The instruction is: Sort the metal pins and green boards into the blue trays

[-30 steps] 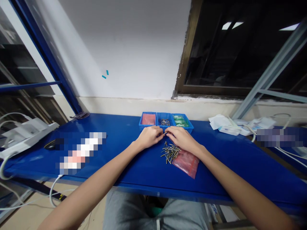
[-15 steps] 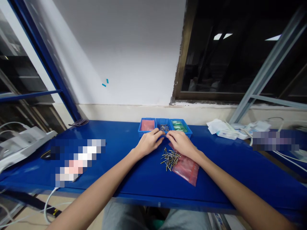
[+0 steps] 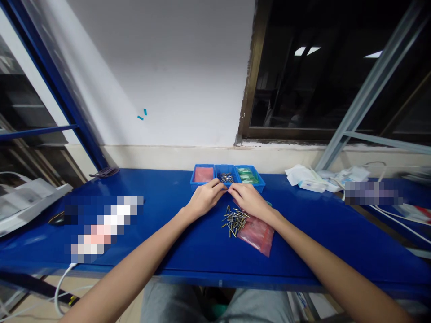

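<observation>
My left hand and my right hand meet fingertip to fingertip just in front of the blue bins. Both have their fingers closed in a pinch; whatever lies between them is too small to make out. Below my right hand is a loose pile of thin metal pins, beside a pink plastic bag partly under my right wrist. Behind my hands, the left bin holds a pink packet, the middle bin holds more metal pins, and the right bin holds green packets.
The blue table runs along the wall. At its left are a white power strip, a dark mouse-like object and a blurred-out item. White crumpled packaging and cables lie at the right, near a metal post.
The view has shifted slightly, moving the scene a little left. My fingertips have come closer together, and my left fingers are more curled.
</observation>
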Tool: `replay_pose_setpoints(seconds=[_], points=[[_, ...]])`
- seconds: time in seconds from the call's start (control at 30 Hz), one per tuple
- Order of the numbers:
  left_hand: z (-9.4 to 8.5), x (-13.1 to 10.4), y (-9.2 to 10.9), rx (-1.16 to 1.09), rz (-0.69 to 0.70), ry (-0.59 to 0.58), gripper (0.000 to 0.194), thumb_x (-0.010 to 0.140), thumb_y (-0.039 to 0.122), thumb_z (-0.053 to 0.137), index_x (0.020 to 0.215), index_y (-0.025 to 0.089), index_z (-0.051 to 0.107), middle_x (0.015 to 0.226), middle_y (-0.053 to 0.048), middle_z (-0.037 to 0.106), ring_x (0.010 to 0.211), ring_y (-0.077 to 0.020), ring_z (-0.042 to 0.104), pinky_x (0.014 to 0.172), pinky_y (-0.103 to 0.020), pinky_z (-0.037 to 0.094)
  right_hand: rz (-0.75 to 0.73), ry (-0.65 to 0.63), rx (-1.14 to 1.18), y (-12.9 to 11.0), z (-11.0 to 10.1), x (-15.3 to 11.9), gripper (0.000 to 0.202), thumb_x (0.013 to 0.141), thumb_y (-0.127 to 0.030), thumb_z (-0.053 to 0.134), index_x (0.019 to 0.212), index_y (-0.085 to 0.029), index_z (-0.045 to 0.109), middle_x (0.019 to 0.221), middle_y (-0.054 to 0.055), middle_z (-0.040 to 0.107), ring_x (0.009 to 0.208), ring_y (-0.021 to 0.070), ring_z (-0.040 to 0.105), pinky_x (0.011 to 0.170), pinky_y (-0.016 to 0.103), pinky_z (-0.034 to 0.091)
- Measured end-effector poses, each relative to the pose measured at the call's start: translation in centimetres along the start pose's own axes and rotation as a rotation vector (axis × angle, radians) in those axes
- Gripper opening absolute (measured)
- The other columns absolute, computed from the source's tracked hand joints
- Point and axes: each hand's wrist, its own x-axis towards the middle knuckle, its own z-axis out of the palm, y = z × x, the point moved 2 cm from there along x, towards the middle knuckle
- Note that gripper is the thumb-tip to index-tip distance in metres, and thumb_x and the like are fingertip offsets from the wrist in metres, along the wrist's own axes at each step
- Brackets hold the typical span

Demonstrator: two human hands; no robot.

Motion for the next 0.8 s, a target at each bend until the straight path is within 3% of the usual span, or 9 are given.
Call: replay_pose_setpoints(seconds=[0.3,0.5,0.8], points=[[0.1,-0.08,-0.08,0.018,-0.004,0.013,0.018,0.102,0.029,0.046,0.105,0.019,0.061,0.102,-0.004,0.059,0.081,-0.0141,0.063,0.072,-0.025,0.052,-0.004,-0.024,-0.053,-0.15,-0.01,-0.08,0.019,0.098,-0.019,0.047,0.091,-0.018,0.064,0.088,0.005,0.069,0.08,0.0177,0.061,0.073,0.028,0.04],[0.07,-0.03,-0.11,0.017,-0.007,0.022,0.018,0.102,0.027,0.046,0.103,0.018,0.061,0.101,-0.005,0.058,0.08,-0.0141,0.063,0.072,-0.026,0.053,0.063,0.01,-0.014,-0.03,-0.31,-0.05,0.012,0.095,-0.02,0.052,0.096,-0.018,0.064,0.086,0.005,0.069,0.074,0.0162,0.061,0.07,0.027,0.041],[-0.23,0.02,0.12,-0.033,-0.021,0.06,0.019,0.101,0.027,0.049,0.116,0.018,0.058,0.105,-0.006,0.061,0.087,-0.0162,0.064,0.076,-0.028,0.055,0.041,0.057,0.052,-0.47,-0.6,0.05,0.016,0.095,-0.018,0.051,0.085,-0.019,0.064,0.08,0.003,0.069,0.071,0.016,0.061,0.069,0.027,0.042]])
